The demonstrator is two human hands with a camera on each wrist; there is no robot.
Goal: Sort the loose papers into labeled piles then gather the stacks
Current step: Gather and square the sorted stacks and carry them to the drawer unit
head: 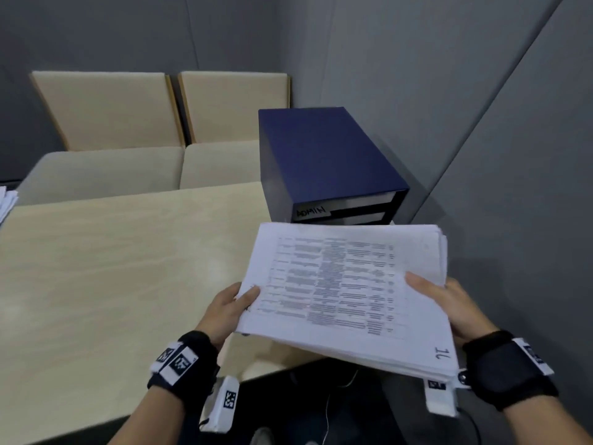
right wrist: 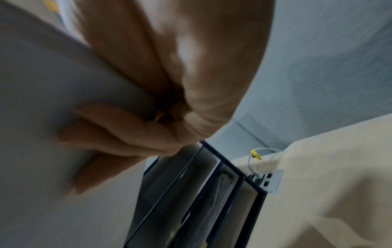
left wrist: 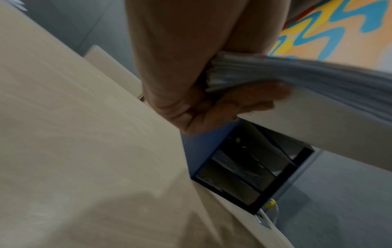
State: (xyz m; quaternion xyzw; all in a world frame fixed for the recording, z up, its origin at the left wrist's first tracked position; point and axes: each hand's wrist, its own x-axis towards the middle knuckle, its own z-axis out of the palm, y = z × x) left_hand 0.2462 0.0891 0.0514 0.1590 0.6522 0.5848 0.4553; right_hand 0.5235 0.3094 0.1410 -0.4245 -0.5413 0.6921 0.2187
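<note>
A thick stack of white sheets fills the lower right of the head view, held level in the air, its top page printed with blurred rows of a table and marked "1L" at the near right corner. Beyond it, right of centre, a dark blue tray box holds papers in its slots, one labelled "ADMIN". A few more sheets show at the left edge.

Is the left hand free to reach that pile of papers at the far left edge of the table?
Probably not yet. The left hand grips the paper stack together with the right hand, though bare table lies between it and the far pile.
</note>
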